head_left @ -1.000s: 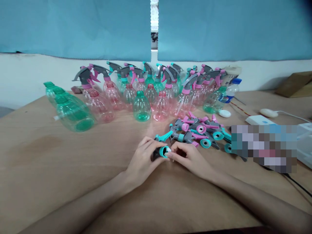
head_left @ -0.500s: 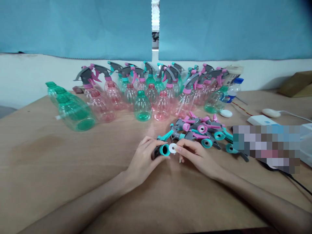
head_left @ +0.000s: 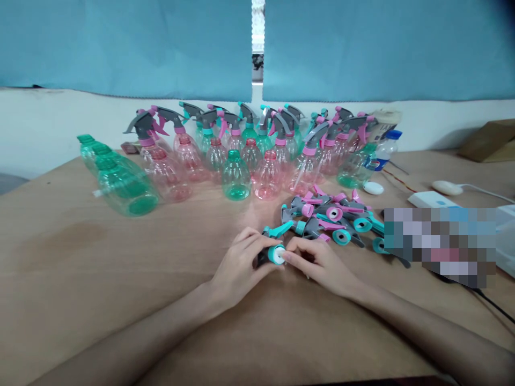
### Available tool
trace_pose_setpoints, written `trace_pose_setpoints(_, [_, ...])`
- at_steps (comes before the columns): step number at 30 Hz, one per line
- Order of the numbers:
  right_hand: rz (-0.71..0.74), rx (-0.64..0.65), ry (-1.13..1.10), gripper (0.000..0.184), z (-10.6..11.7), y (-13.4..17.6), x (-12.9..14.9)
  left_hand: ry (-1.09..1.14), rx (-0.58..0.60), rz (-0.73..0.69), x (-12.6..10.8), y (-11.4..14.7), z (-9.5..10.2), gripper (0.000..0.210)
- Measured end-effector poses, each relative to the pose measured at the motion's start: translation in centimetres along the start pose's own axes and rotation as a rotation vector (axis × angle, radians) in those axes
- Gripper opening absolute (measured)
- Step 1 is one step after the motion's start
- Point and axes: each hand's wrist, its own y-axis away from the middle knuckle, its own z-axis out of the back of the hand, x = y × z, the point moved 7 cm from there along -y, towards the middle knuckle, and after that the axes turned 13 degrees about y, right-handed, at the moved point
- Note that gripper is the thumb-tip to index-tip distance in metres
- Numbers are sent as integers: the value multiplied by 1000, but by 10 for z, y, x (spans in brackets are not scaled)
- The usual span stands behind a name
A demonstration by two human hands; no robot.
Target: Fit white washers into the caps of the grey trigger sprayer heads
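Note:
My left hand (head_left: 241, 260) is closed around a grey spray head with a teal trigger (head_left: 280, 229). The teal collar (head_left: 275, 254) of that spray head faces right, toward my other hand. A white washer (head_left: 279, 256) sits at the collar's mouth. My right hand (head_left: 317, 264) pinches the washer, with fingertips against its right side. A thin pale piece shows below the right fingers, mostly hidden. Just beyond my right hand lies a pile of loose grey spray heads (head_left: 314, 228) with pink and teal parts.
Green bottles (head_left: 126, 185) lean together at the left. Open pink bottles (head_left: 267, 177) and bottles with spray heads (head_left: 308, 166) stand across the back. At right are a blue-capped bottle (head_left: 387, 150), a white disc (head_left: 374, 188), a white mouse-like device (head_left: 447, 187) and a cardboard box (head_left: 488, 140).
My right hand has moved left and slightly down, bringing the white washer from beside the collar onto its mouth. The left hand still holds the spray head, shifted slightly.

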Motion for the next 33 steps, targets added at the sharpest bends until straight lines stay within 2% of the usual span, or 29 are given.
trace_pose_setpoints(8, [-41, -111, 81, 32, 2, 1, -5, -19, -9, -23, -3, -1, 2, 24])
trace_pose_setpoints(13, [24, -223, 41, 15, 7, 5, -2, -20, 6, -11, -3, -1, 0, 24])
trace_pose_setpoints(17, [115, -208, 97, 6, 5, 7, 4, -9, -6, -21, -3, -1, 0, 24])
trace_pose_setpoints(33, [144, -168, 227, 15, 2, 6, 6, -93, -9, -64, -6, 1, -1, 22])
